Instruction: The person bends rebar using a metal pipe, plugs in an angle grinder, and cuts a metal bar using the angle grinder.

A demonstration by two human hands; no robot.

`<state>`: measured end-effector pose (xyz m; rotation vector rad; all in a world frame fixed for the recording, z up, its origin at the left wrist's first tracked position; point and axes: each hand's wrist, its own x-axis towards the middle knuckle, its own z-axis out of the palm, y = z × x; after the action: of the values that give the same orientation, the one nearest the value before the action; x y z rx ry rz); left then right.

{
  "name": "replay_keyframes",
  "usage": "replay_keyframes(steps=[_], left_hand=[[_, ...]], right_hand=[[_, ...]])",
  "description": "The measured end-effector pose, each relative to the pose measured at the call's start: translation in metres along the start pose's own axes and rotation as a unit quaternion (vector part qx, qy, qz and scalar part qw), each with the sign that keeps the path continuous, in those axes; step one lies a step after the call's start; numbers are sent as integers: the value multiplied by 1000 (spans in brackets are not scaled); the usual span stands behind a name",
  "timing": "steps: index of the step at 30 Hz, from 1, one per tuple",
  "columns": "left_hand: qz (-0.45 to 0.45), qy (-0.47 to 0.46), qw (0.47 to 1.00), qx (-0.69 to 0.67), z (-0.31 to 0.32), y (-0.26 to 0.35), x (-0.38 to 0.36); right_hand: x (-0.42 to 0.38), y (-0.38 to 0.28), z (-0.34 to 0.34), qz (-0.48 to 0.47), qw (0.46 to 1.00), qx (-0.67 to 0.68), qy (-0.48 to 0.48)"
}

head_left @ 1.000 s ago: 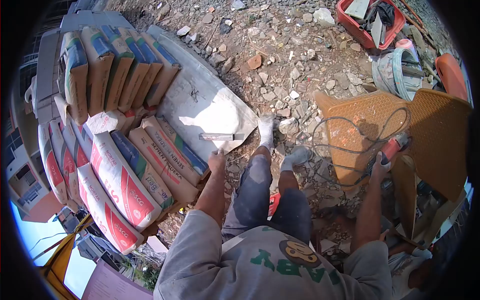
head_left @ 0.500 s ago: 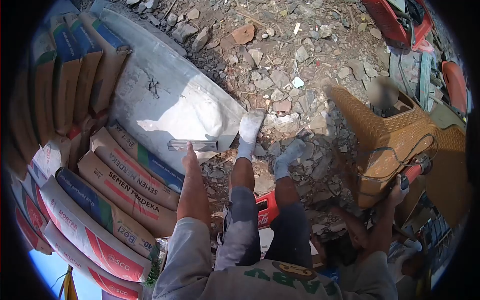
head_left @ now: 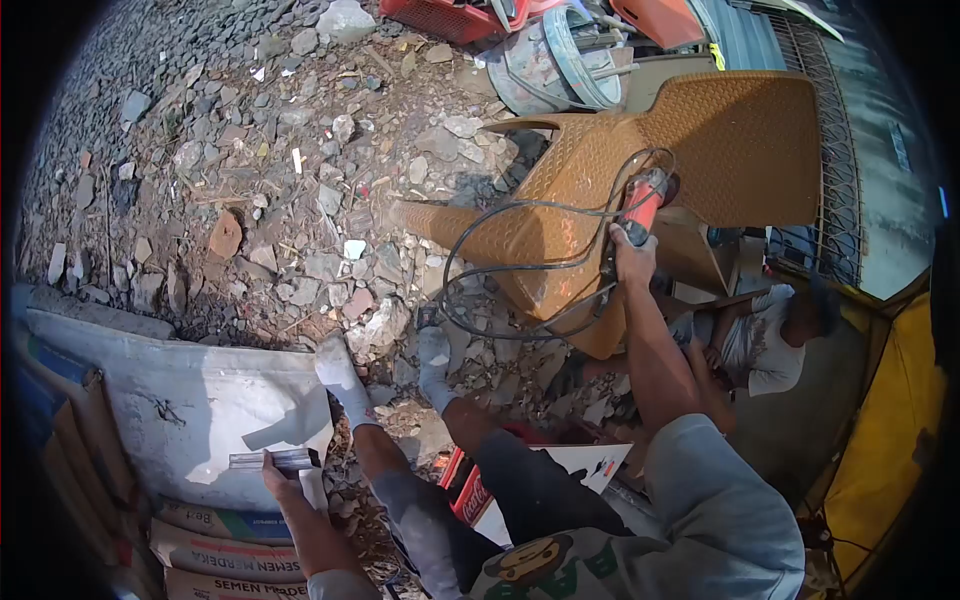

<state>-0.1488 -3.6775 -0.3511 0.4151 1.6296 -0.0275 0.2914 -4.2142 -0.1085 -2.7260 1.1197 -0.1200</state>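
Observation:
My left hand [head_left: 280, 478] is closed around a short grey metal channel piece [head_left: 300, 459], low at the left, above a pale sheet [head_left: 110, 385]. My right hand [head_left: 634, 256] grips a red and black angle grinder [head_left: 643, 203] by its body, with the arm stretched forward. Behind the grinder, a brown woven-pattern plastic chair [head_left: 570, 200] lies tipped over on the rubble. The grinder's black cord [head_left: 463, 245] loops loosely across the chair.
Paper sacks [head_left: 225, 550] of cement are stacked at lower left. A red Coca-Cola crate [head_left: 468, 490] is by my legs. Another person [head_left: 770, 345] sits at the right. A stained bucket [head_left: 545, 65] and red basket [head_left: 450, 15] stand beyond the chair, on stony ground.
The view has swung to the right, so the chair and other person show more fully. My right arm has extended forward with the grinder. The metal piece stays in my left hand.

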Motion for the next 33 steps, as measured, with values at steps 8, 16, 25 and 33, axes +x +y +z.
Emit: replay_keyframes(steps=[8, 16, 25, 33], left_hand=[[44, -240, 963, 117, 118, 61, -105], [96, -367, 878, 290, 251, 22, -286], [223, -552, 611, 522, 329, -91, -482], [553, -432, 323, 635, 359, -76, -541]], right_hand=[[9, 29, -9, 28, 983, 82, -160], [-73, 57, -90, -5, 973, 140, -186], [-168, 13, -188, -55, 804, 399, -437], [-140, -45, -209, 55, 700, 553, -448]])
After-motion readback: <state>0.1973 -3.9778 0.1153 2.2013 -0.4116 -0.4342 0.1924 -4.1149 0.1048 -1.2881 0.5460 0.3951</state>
